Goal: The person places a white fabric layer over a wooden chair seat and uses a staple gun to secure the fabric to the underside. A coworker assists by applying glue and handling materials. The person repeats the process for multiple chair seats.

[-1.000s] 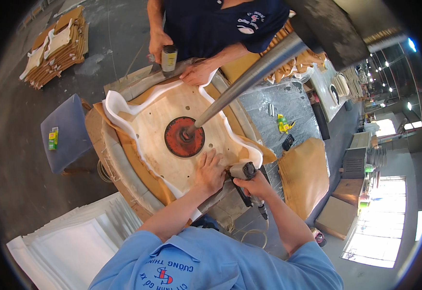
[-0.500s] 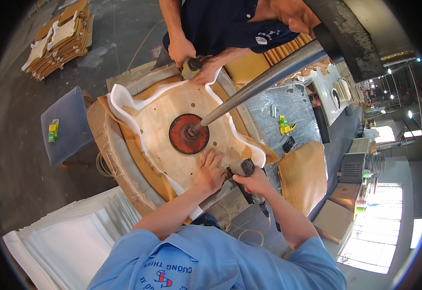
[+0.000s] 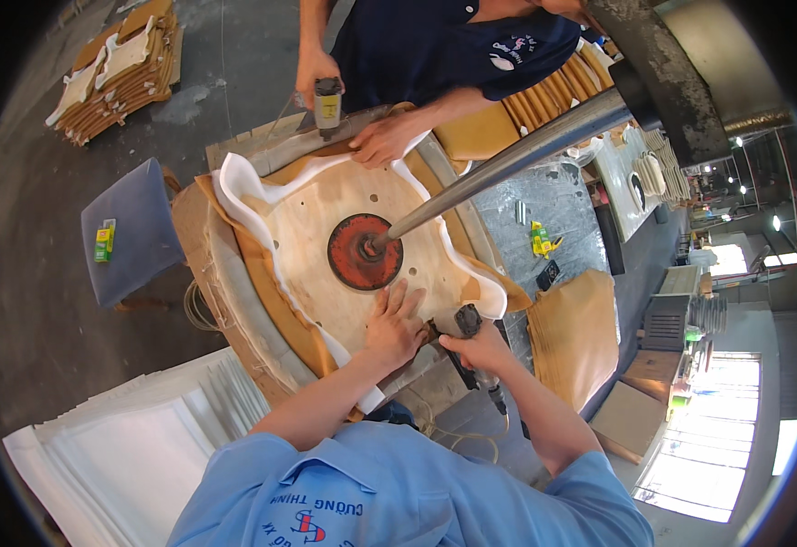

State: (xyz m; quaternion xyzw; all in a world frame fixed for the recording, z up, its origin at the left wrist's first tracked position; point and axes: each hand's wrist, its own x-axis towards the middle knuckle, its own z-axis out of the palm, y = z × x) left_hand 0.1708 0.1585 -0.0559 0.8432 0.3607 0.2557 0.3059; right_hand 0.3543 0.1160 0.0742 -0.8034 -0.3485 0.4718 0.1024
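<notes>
My left hand point(image 3: 396, 325) lies with its fingers stretched out on a pale plywood panel point(image 3: 312, 260). My right hand point(image 3: 481, 349) grips an air staple gun point(image 3: 462, 321), its nose at the panel's near edge beside my left hand. White padding point(image 3: 249, 217) and tan covering material point(image 3: 280, 321) stick up around the panel. A red round plate point(image 3: 348, 264) on a metal rod point(image 3: 508, 155) rests on the panel's middle. Across from me a co-worker's one hand point(image 3: 388, 139) touches the far edge. Their other hand point(image 3: 315, 73) holds a yellow and dark staple gun point(image 3: 327, 105).
A stool point(image 3: 129, 232) with a small yellow-green box stands at the left. White sheets point(image 3: 134, 428) are stacked near left. Tan sheets point(image 3: 574, 333) lie on the table point(image 3: 544, 196) at right. The rod slants up to a heavy metal frame point(image 3: 672, 73). An air hose point(image 3: 471, 438) hangs below my staple gun.
The co-worker's staple gun has come away from the panel's far edge, up and to the left. My hands keep their places on the panel and staple gun; the view has shifted slightly.
</notes>
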